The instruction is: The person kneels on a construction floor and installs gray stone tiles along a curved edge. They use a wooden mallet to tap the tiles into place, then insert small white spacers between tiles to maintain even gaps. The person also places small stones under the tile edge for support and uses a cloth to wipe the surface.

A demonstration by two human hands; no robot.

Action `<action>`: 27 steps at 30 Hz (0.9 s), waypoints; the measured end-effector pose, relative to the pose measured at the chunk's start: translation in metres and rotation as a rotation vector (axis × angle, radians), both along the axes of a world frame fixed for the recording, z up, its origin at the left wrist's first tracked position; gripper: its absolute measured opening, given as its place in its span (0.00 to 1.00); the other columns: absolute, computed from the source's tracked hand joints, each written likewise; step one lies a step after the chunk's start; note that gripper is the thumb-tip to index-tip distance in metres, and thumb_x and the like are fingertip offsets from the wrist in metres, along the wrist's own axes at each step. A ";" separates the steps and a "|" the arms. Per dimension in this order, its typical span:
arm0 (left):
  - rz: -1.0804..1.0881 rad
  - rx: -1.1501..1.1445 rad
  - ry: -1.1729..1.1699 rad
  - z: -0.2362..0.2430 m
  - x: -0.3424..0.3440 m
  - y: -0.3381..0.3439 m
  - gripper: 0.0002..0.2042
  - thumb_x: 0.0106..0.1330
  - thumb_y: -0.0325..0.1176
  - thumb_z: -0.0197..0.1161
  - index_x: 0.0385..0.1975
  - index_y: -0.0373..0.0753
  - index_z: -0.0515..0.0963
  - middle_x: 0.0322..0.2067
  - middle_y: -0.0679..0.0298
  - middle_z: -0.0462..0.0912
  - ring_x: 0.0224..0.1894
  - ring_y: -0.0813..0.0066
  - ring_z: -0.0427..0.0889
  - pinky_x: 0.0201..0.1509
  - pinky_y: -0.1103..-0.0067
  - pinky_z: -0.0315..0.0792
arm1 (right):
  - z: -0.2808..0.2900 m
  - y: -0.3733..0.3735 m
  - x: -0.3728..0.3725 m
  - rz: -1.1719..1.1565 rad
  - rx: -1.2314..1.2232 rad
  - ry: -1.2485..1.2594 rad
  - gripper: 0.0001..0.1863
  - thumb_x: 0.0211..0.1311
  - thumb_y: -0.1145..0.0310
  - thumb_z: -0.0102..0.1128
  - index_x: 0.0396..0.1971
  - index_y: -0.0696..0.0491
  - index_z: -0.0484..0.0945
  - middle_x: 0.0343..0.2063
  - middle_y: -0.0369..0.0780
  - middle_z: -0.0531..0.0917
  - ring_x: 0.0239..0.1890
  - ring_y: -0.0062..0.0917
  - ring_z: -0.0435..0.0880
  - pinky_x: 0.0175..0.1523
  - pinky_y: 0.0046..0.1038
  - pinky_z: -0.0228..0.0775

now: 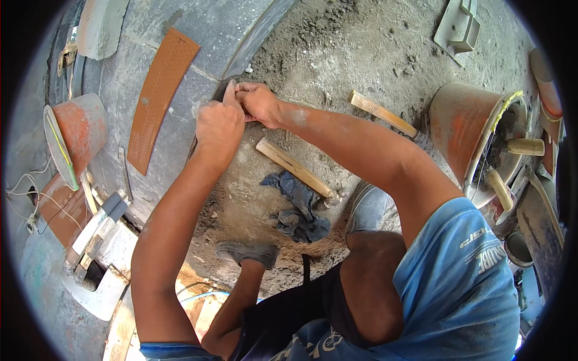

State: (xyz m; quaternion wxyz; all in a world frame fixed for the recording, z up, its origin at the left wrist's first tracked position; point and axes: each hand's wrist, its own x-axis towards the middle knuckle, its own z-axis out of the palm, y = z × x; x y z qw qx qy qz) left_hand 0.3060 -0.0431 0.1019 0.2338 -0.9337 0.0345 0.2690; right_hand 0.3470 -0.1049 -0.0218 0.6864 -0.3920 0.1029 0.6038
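My left hand [220, 117] is closed at the curved edge of a grey slab [111, 90], its thumb or a finger pointing up. My right hand [259, 105] is closed right against it, fingertips at the same edge. Whatever the fingers grip is hidden; a narrow dark band runs along the edge beneath them. A curved terracotta-coloured textured strip [156, 99] lies on the slab to the left. Below my hands a wooden batten [286, 162] lies on grey rubble beside a crumpled dark cloth [304, 216]; a second batten [379, 112] lies beyond my right forearm.
An orange-stained bucket [451, 117] with wooden-handled tools stands at the right. A flat trowel [454, 33] lies at upper right. At left are another stained bucket [84, 126], loose cords [27, 180] and a white-and-grey tool [96, 228]. My feet are on the rubble below.
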 end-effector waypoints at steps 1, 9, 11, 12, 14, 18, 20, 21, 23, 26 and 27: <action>0.014 0.009 0.003 0.007 -0.007 -0.002 0.11 0.56 0.32 0.54 0.38 0.36 0.75 0.56 0.62 0.71 0.32 0.71 0.82 0.31 0.76 0.76 | 0.002 0.003 -0.001 0.013 -0.004 0.009 0.05 0.61 0.71 0.47 0.30 0.51 0.73 0.20 0.33 0.74 0.20 0.16 0.73 0.24 0.19 0.68; 0.943 -0.488 -0.398 0.018 -0.183 0.018 0.11 0.57 0.32 0.61 0.37 0.33 0.73 0.35 0.56 0.80 0.20 0.77 0.76 0.24 0.77 0.70 | 0.015 -0.008 0.014 0.033 -0.064 0.055 0.10 0.61 0.70 0.48 0.42 0.49 0.67 0.23 0.31 0.71 0.21 0.16 0.73 0.27 0.21 0.69; 1.364 -0.576 -0.549 -0.016 -0.270 0.042 0.13 0.56 0.32 0.63 0.37 0.32 0.74 0.30 0.60 0.80 0.19 0.81 0.74 0.23 0.79 0.68 | 0.017 -0.001 0.010 0.042 -0.061 0.081 0.08 0.61 0.70 0.49 0.40 0.47 0.69 0.22 0.30 0.70 0.21 0.16 0.71 0.28 0.21 0.68; 1.611 -0.528 -0.679 -0.036 -0.325 0.060 0.17 0.56 0.37 0.65 0.40 0.33 0.75 0.33 0.58 0.81 0.26 0.74 0.77 0.29 0.76 0.70 | 0.019 0.008 0.003 0.066 -0.063 0.088 0.07 0.61 0.69 0.49 0.39 0.47 0.70 0.22 0.30 0.69 0.21 0.17 0.71 0.28 0.22 0.67; 1.886 -0.486 -0.842 -0.058 -0.362 0.072 0.21 0.55 0.41 0.67 0.43 0.33 0.76 0.36 0.56 0.81 0.33 0.67 0.79 0.35 0.72 0.73 | 0.015 0.009 0.003 0.068 -0.118 0.076 0.04 0.61 0.68 0.49 0.35 0.46 0.72 0.22 0.30 0.68 0.22 0.17 0.69 0.30 0.23 0.66; 1.773 -0.687 -1.358 -0.077 -0.362 0.076 0.17 0.55 0.36 0.68 0.38 0.30 0.77 0.29 0.62 0.80 0.27 0.78 0.74 0.30 0.78 0.68 | 0.013 0.009 -0.005 0.042 -0.234 0.018 0.03 0.61 0.66 0.50 0.34 0.46 0.73 0.22 0.30 0.67 0.24 0.18 0.67 0.32 0.25 0.64; 1.767 -0.710 -1.434 -0.085 -0.352 0.076 0.20 0.53 0.40 0.69 0.39 0.31 0.78 0.32 0.57 0.81 0.31 0.71 0.78 0.34 0.73 0.71 | 0.009 0.008 -0.007 0.036 -0.236 -0.024 0.04 0.62 0.65 0.50 0.34 0.46 0.73 0.22 0.30 0.67 0.24 0.18 0.67 0.33 0.24 0.63; 1.723 -0.696 -1.478 -0.087 -0.351 0.077 0.19 0.53 0.39 0.70 0.37 0.31 0.78 0.31 0.57 0.81 0.30 0.72 0.77 0.34 0.74 0.71 | 0.005 0.010 -0.008 0.003 -0.234 -0.030 0.04 0.62 0.65 0.50 0.34 0.46 0.73 0.22 0.30 0.67 0.24 0.18 0.67 0.33 0.24 0.63; 1.651 -0.744 -1.557 -0.087 -0.344 0.077 0.18 0.51 0.38 0.71 0.36 0.30 0.79 0.28 0.58 0.80 0.27 0.74 0.76 0.32 0.76 0.70 | 0.007 0.012 -0.007 0.021 -0.290 -0.066 0.05 0.63 0.65 0.49 0.32 0.47 0.73 0.22 0.30 0.67 0.24 0.18 0.67 0.33 0.23 0.63; 1.654 -0.791 -1.638 -0.083 -0.337 0.080 0.15 0.51 0.35 0.71 0.32 0.31 0.78 0.24 0.64 0.78 0.24 0.81 0.72 0.29 0.80 0.67 | 0.006 0.014 -0.004 -0.007 -0.265 -0.117 0.06 0.63 0.66 0.47 0.31 0.48 0.73 0.23 0.30 0.68 0.24 0.17 0.67 0.34 0.22 0.64; 1.659 -0.783 -1.663 -0.082 -0.336 0.079 0.13 0.51 0.32 0.72 0.29 0.31 0.77 0.21 0.70 0.76 0.23 0.86 0.69 0.27 0.84 0.65 | 0.004 0.013 -0.003 -0.003 -0.231 -0.135 0.06 0.63 0.66 0.46 0.31 0.49 0.73 0.22 0.30 0.68 0.24 0.17 0.67 0.34 0.22 0.64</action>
